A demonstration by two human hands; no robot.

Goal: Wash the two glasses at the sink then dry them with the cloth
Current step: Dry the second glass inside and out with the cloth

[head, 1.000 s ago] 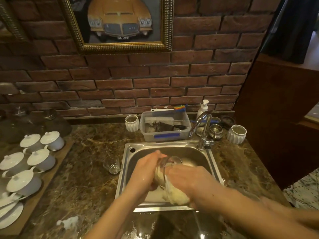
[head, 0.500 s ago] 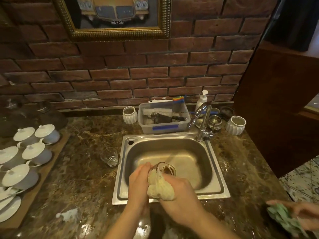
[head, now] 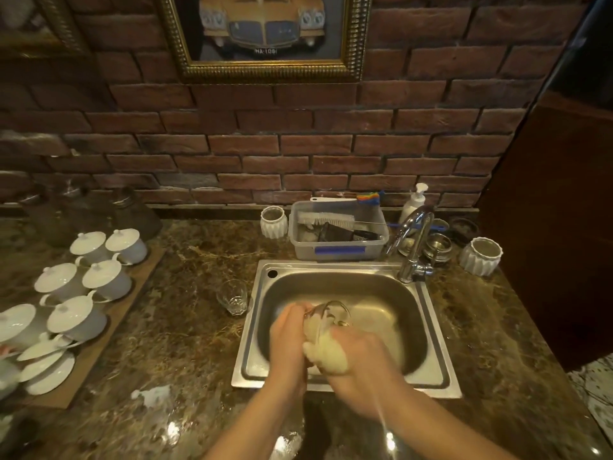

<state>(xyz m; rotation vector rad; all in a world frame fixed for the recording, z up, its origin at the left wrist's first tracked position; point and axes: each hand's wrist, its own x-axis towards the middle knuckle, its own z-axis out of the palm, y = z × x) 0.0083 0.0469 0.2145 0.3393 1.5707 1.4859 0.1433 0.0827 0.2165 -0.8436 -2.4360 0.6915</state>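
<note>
Both hands are closed around one job over the sink [head: 428,330]: the left hand [head: 288,340] wraps its fingers around a clear glass [head: 326,315], tilted with its open mouth facing away from the person, while the right hand [head: 360,358] clutches a pale yellow cloth [head: 323,351] bunched against the glass's side and base. Motion blur softens both hands, so the exact finger placement cannot be told. A second glass [head: 233,296] stands upright on the marble counter [head: 185,327], just beside the sink's left rim and apart from the hands. Behind the basin a chrome tap [head: 413,247] curves forward, with a grey plastic tub [head: 338,235] of brushes next to it. Lidded white cups [head: 106,277] sit on a board [head: 99,346] at far left. Risk, as a judgement: a wet glass held one-handed could slip during rubbing and strike the steel basin, or squeezing too hard could crack it.
</note>
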